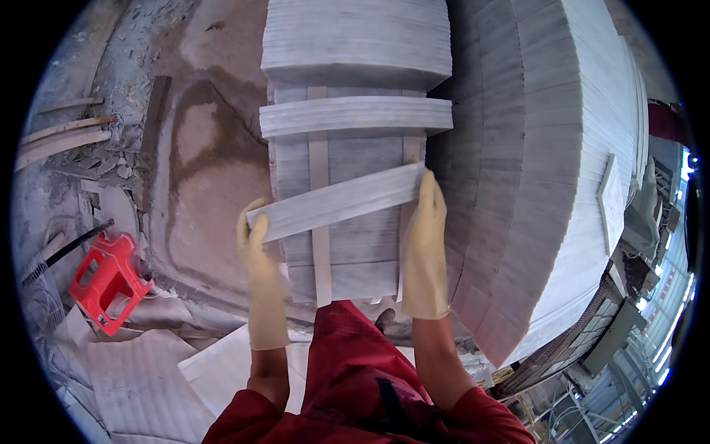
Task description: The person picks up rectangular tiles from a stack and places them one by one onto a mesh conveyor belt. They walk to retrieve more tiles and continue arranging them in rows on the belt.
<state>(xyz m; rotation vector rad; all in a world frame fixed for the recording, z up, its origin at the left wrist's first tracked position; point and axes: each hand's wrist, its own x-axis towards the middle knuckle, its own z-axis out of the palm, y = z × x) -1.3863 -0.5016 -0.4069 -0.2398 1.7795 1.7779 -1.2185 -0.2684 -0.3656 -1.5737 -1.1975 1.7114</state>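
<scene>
Mid-frame: left hand (257,235), right hand (429,211) (cream gloves (268,314)), fingers (258,224) pinching opposite ends of tilted grey strip (336,201); red stool (112,265) lower left.

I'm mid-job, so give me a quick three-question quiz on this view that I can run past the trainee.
1. True or false: the left hand and the right hand hold one pale strip between them.

2. Multiple choice: what colour is the stool on the left side of the picture?
A) Blue
B) Red
C) Green

3. Fill in the blank: the pale strip is tilted, and its ____ end sits higher in the picture.

Key:
1. True
2. B
3. right
</scene>
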